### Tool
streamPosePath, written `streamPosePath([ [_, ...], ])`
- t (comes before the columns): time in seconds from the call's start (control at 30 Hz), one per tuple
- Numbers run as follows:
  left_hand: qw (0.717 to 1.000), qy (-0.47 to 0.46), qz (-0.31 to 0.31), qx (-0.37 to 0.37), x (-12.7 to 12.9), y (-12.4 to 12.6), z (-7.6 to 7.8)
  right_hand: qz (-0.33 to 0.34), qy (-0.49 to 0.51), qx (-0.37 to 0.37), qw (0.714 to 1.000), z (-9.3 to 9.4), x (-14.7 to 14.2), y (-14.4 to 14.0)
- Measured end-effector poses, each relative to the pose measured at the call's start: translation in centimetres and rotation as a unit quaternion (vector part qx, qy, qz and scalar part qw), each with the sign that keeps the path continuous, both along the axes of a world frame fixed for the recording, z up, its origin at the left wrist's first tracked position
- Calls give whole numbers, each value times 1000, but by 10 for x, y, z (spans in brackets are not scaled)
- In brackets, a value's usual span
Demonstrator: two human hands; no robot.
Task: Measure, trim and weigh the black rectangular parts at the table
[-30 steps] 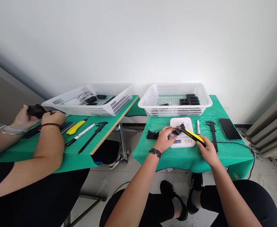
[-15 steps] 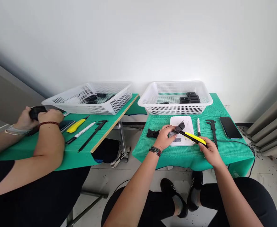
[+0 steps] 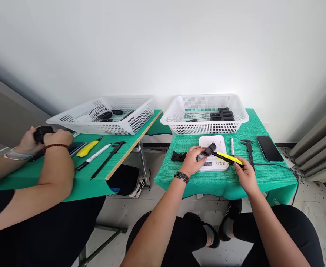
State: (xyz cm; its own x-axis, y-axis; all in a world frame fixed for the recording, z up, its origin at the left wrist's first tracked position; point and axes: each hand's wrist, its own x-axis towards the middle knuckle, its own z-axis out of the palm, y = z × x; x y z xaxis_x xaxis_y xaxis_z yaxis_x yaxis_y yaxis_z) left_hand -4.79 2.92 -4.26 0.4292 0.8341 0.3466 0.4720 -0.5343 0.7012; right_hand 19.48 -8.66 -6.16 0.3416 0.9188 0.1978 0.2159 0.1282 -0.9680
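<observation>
Closed around a black plastic part (image 3: pixel 209 149), my left hand (image 3: pixel 192 159) holds it over the white digital scale (image 3: pixel 215 142). In my right hand (image 3: pixel 245 173) is a yellow-and-black utility knife (image 3: pixel 229 158); its tip end meets the part, though the exact contact of the blade is too small to make out. Another dark piece (image 3: pixel 178 156) lies on the green cloth just left of my left hand. A white marker (image 3: pixel 232 147) and a black caliper (image 3: pixel 249 150) rest beyond my right hand.
A white basket (image 3: pixel 204 128) with several black parts stands at the back. A phone (image 3: pixel 270 149) lies at the right, a cable nearby. On the left table, a co-worker's hands (image 3: pixel 57 138) hold a black part beside another basket (image 3: pixel 96 128), a yellow knife (image 3: pixel 87 148), marker and caliper.
The knife in my right hand has swung to a flatter angle against the part. My left hand keeps its hold nearly in place. The whole view has shifted slightly.
</observation>
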Motion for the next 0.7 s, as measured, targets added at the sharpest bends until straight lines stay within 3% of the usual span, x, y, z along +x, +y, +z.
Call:
streamPosePath([
  [0.33, 1000, 8, 8, 1, 2, 1, 1, -10, 21, 7, 1000, -1, 2, 2],
  [0.7, 1000, 3, 1, -1, 1, 1, 0, 37, -81, 7, 996, -1, 1, 2],
])
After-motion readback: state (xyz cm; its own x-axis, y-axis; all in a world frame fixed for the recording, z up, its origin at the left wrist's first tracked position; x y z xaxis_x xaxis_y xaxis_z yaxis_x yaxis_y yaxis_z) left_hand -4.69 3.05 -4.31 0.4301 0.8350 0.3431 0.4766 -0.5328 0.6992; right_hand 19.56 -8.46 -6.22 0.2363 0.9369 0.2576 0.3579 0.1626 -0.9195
